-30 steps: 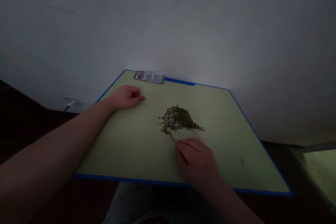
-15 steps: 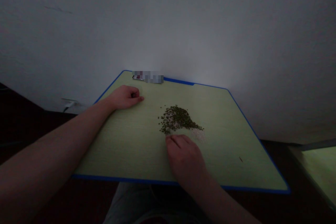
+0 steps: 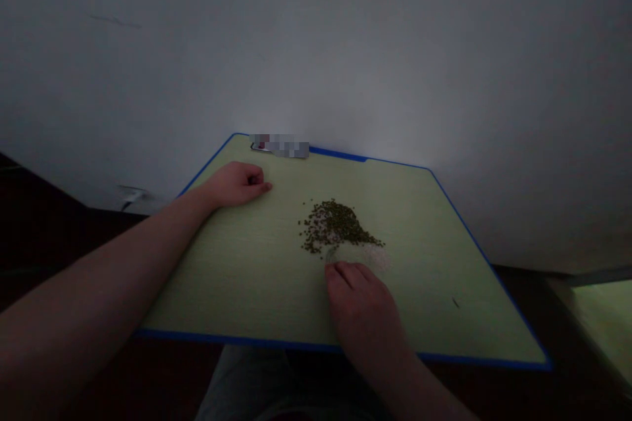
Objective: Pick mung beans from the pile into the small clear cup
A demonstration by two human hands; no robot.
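The right hand (image 3: 363, 309) has shifted rightward and rests just below the bean pile (image 3: 333, 227), fingers curled together; any pinch cannot be told. The pile lies mid-desk (image 3: 434, 316), long axis left to right, tapering rightward. A pale patch (image 3: 378, 256) adjoins its right end. The left hand (image 3: 237, 184), fingers loosely curled, rests well left of the pile.

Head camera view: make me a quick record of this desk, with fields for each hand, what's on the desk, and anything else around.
Left hand: loosely curled, resting on the desk
Right hand: on the desk, fingertips just below the pile
Main item: pile of small dark green beans
Beside it: pale grains
Surface: green desktop with blue edging
Other: stray bean; pixelated object at far edge
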